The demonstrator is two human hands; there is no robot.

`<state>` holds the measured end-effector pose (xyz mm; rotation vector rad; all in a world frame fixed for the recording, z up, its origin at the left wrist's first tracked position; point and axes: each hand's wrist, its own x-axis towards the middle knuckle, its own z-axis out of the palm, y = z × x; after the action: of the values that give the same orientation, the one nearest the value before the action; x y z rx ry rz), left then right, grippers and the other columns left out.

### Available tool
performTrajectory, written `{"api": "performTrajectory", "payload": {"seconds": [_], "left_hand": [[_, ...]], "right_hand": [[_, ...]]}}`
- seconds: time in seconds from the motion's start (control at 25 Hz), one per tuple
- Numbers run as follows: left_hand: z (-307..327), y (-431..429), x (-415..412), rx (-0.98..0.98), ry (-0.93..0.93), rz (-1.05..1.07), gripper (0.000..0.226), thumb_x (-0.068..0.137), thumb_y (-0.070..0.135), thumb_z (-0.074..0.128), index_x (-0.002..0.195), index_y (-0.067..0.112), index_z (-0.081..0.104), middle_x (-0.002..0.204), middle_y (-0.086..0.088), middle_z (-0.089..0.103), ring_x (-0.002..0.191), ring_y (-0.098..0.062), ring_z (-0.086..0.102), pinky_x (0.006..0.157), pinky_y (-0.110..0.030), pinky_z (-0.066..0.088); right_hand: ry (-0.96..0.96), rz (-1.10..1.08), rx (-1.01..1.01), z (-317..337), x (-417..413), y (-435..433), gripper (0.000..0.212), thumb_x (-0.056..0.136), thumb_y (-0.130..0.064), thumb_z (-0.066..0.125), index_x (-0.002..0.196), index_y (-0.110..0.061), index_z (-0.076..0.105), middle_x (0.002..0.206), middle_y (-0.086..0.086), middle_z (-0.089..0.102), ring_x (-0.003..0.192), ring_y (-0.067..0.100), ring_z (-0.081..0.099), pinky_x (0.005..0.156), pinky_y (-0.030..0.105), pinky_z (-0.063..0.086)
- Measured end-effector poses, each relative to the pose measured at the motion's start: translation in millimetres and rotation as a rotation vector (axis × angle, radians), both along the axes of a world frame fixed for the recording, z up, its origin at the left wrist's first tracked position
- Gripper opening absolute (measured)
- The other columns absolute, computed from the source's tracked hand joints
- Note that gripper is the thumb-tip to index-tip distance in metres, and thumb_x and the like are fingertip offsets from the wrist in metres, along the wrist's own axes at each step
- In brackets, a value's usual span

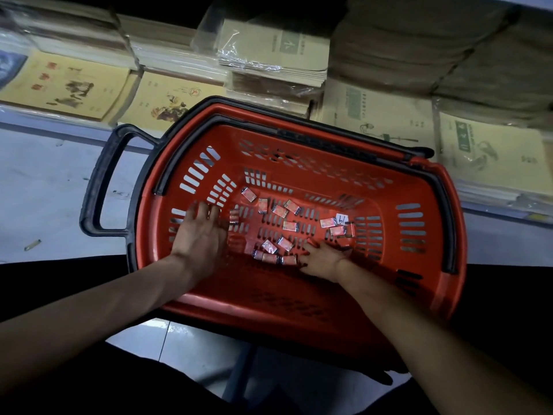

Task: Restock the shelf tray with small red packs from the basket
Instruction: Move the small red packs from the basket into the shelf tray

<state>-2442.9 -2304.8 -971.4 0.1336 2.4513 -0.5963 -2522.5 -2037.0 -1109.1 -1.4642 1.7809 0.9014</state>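
Shelves of stacked notebooks (71, 85) at twelve o'clock, red basket (269, 298) down front. Small red packs (290, 226) strewn over its floor, between both hands. Left hand (203, 229) flat, fingers splayed, gripping nothing; nearest pack (234, 217) just off at three o'clock. Right hand (321, 259) curled beside a row of packs (269, 258) touching at nine o'clock; pinching one or not, cannot tell. Closer hand, by the look. No shelf tray in sight.

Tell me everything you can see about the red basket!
The basket is red plastic with slotted walls and floor, upright before shelves of notebooks. Two black carry handles lie folded along its rim; a black loop handle sticks out at one end. Inside, small red packs lie scattered, and the left hand and right hand reach in.
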Motion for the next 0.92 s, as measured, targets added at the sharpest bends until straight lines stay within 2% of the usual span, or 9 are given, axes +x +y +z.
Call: {"api": "performTrajectory", "payload": {"seconds": [0.12,0.28,0.44,0.52,0.6,0.72,0.84,0.92], "left_hand": [[1.3,2.2,1.9,-0.008,0.001,-0.019,0.066,0.096,0.063,0.047,0.146,0.021,0.052,0.155,-0.018,0.037,0.147,-0.041,0.028,0.125,-0.053,0.02],[3.3,2.3,-2.0,0.023,0.027,-0.009,0.063,0.091,0.066,0.051,0.138,0.024,0.06,0.147,-0.014,0.045,0.14,-0.036,0.036,0.122,-0.049,0.026],[7.3,3.1,-8.7,0.07,0.063,0.024,0.055,0.089,0.062,0.055,0.13,0.026,0.064,0.139,-0.009,0.05,0.133,-0.031,0.041,0.118,-0.042,0.031],[9.3,3.8,-11.5,0.084,0.079,0.04,0.046,0.094,0.053,0.05,0.126,0.025,0.067,0.136,-0.008,0.052,0.13,-0.029,0.042,0.115,-0.04,0.034],[8.4,3.5,-16.8,0.101,0.081,0.066,0.043,0.096,0.05,0.048,0.124,0.024,0.068,0.135,-0.008,0.054,0.129,-0.029,0.043,0.114,-0.039,0.035],[5.8,0.6,-25.6,0.162,0.098,0.122,0.047,0.098,0.054,0.045,0.123,0.023,0.069,0.132,-0.009,0.056,0.127,-0.028,0.046,0.112,-0.039,0.037],[7.4,-1.0,-36.9,0.246,0.106,0.201,0.05,0.097,0.058,0.048,0.125,0.021,0.068,0.133,-0.01,0.056,0.129,-0.029,0.047,0.112,-0.04,0.038],[13.1,0.0,-46.6,0.298,0.131,0.253,0.052,0.097,0.057,0.049,0.128,0.019,0.066,0.135,-0.011,0.056,0.131,-0.03,0.047,0.11,-0.041,0.04]], "right_hand": [[-0.061,-0.071,0.006,-4.8,0.8,-0.7,0.049,0.095,-0.016,0.064,0.143,-0.025,0.054,0.154,0.003,0.042,0.147,0.039,0.022,0.109,0.056,0.039],[-0.066,-0.157,-0.042,-11.9,5.5,17.5,0.044,0.096,-0.007,0.058,0.138,-0.019,0.057,0.15,0.005,0.049,0.139,0.036,0.045,0.112,0.047,0.039],[-0.113,-0.47,-0.183,-4.4,4.8,27.2,0.052,0.091,0.004,0.058,0.139,-0.018,0.058,0.142,0.005,0.056,0.132,0.031,0.051,0.111,0.037,0.042],[-0.116,-0.648,-0.269,1.9,-2.3,26.7,0.05,0.086,0.003,0.066,0.131,-0.019,0.063,0.132,0.005,0.063,0.124,0.027,0.059,0.102,0.029,0.045],[-0.102,-0.836,-0.303,11.6,-13.8,26.9,0.045,0.077,-0.005,0.078,0.118,-0.019,0.067,0.118,0.001,0.067,0.113,0.022,0.065,0.086,0.023,0.045],[-0.113,-1.049,-0.327,33.8,-30.1,27.4,0.057,0.064,-0.015,0.093,0.115,-0.018,0.067,0.104,-0.007,0.06,0.099,0.013,0.059,0.077,0.018,0.039],[-0.106,-1.139,-0.483,67.8,-44.5,19.6,0.052,0.058,-0.018,0.095,0.101,-0.019,0.066,0.096,-0.004,0.063,0.089,0.015,0.06,0.068,0.022,0.039],[-0.086,-1.123,-0.563,93.7,-54.5,9.2,0.054,0.058,-0.022,0.094,0.105,-0.015,0.067,0.098,0.0,0.068,0.09,0.019,0.064,0.069,0.027,0.043]]}}
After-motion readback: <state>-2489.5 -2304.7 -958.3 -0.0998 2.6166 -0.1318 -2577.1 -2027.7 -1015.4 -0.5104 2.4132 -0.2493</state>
